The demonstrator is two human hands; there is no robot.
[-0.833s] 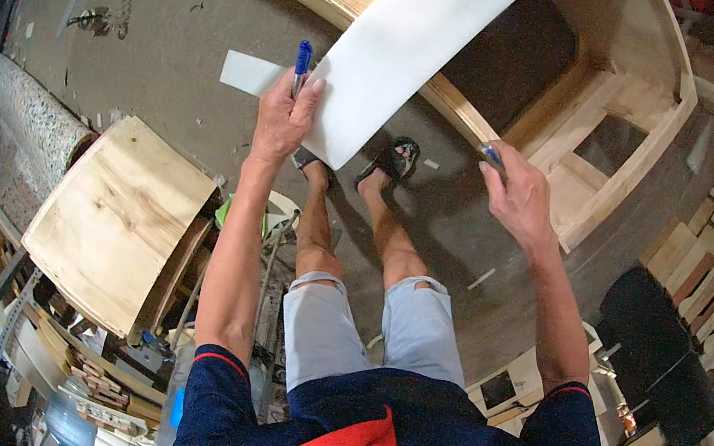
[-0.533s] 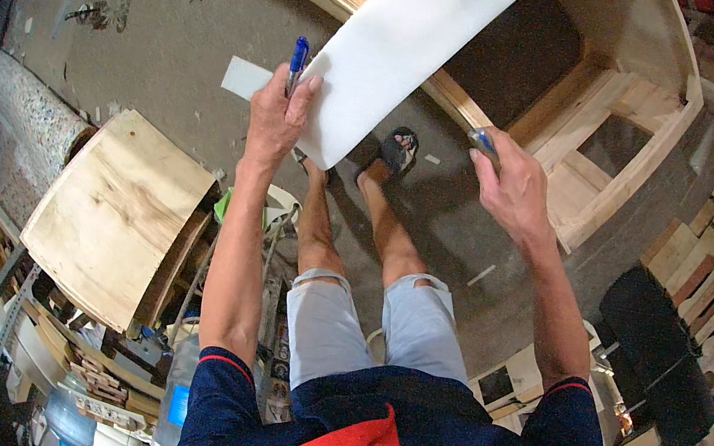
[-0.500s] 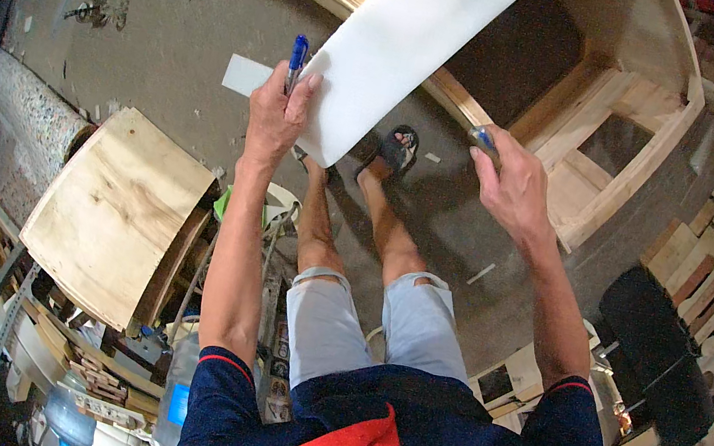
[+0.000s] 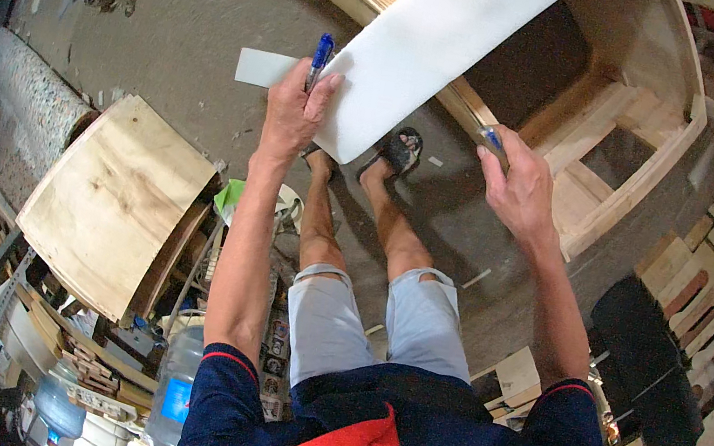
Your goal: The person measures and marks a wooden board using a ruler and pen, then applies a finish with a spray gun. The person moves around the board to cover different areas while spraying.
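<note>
My left hand (image 4: 292,113) is closed on the lower left edge of a long white foam strip (image 4: 411,67), thumb on its face. A blue marker pen (image 4: 319,63) stands up between the same hand's thumb and fingers. The strip slants up to the right, past the top of the picture. To its right, my right hand (image 4: 522,185) is wrapped round a slim tool with a blue and silver end (image 4: 492,140), which looks like a utility knife. That tool is apart from the foam; most of its handle is hidden in my palm.
An open wooden frame (image 4: 628,183) stands ahead to the right, partly behind the foam. A small white piece (image 4: 262,68) lies on the floor. At left are a plywood-topped block (image 4: 114,206) and a speckled foam roll (image 4: 28,97). Wood offcuts and a black bundle (image 4: 645,366) lie right.
My left hand, with the foam strip and pen, has shifted slightly right. The right hand and its tool have moved a little right too. Both grips are the same.
</note>
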